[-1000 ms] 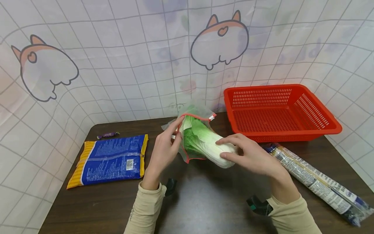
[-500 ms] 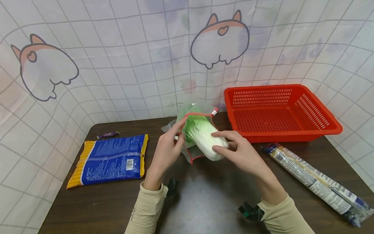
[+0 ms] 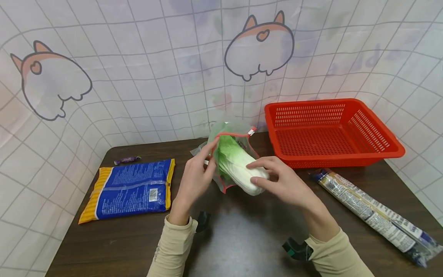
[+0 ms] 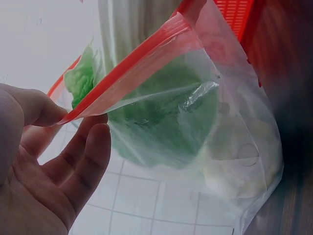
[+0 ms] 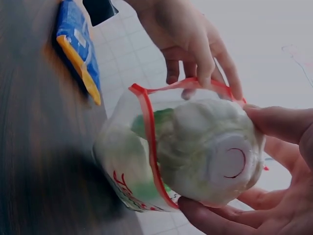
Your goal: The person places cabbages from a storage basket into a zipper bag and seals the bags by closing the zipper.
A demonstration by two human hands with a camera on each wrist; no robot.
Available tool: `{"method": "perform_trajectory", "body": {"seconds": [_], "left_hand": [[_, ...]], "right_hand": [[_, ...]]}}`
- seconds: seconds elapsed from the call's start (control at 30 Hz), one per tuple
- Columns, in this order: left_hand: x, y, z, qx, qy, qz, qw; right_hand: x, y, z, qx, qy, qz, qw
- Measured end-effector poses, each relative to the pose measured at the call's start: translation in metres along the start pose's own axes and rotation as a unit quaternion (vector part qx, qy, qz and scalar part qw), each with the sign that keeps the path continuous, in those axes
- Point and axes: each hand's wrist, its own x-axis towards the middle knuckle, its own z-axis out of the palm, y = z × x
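A napa cabbage (image 3: 238, 165) lies tilted, its leafy end inside the mouth of a clear zip bag (image 4: 151, 122) with a red seal strip. Its white base sticks out towards me. My left hand (image 3: 195, 175) pinches the left edge of the bag's mouth between thumb and fingers. At the base, my right hand (image 3: 283, 181) grips the cabbage with thumb and fingers spread round it, as the right wrist view also shows. A pale rounded thing (image 4: 239, 166) shows blurred through the bag's lower part; its kind is unclear.
A red perforated basket (image 3: 332, 156) stands at the back right. Before it lies a long clear-and-printed packet (image 3: 373, 215). To the left are a blue and yellow packet (image 3: 133, 190) and a small purple wrapped sweet (image 3: 127, 160). A patterned cloth wall (image 3: 166, 77) closes the back.
My right hand has moved left with the cabbage, whose leafy end sits deeper in the bag. In the last half second its base has dipped slightly. My left hand keeps hold of the bag's edge.
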Motion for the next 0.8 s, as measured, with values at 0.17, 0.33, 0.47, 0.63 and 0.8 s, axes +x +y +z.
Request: {"method": "perform_trajectory", "body": {"seconds": [0.17, 0.33, 0.47, 0.63, 0.8], "left_hand": [[-0.0008, 0.0, -0.0029, 0.006, 0.002, -0.008, 0.9999], [-0.0013, -0.0003, -0.0037, 0.008, -0.001, -0.014, 0.9999], [-0.0017, -0.0004, -0.0038, 0.011, -0.004, -0.019, 0.9998], [-0.0013, 0.0001, -0.0042, 0.011, -0.002, -0.017, 0.9998], [-0.0006, 0.0003, -0.0042, 0.011, 0.003, -0.011, 0.9999]], "right_hand": [[-0.0015, 0.0, -0.0025, -0.041, -0.033, -0.018, 0.998], [-0.003, -0.0002, -0.005, -0.041, -0.058, -0.02, 0.997], [-0.0038, 0.0001, -0.0067, -0.03, -0.075, -0.022, 0.997], [-0.0037, -0.0003, -0.0086, -0.014, -0.091, -0.016, 0.996], [-0.0039, -0.0012, -0.0086, -0.027, -0.062, -0.013, 0.998]]}}
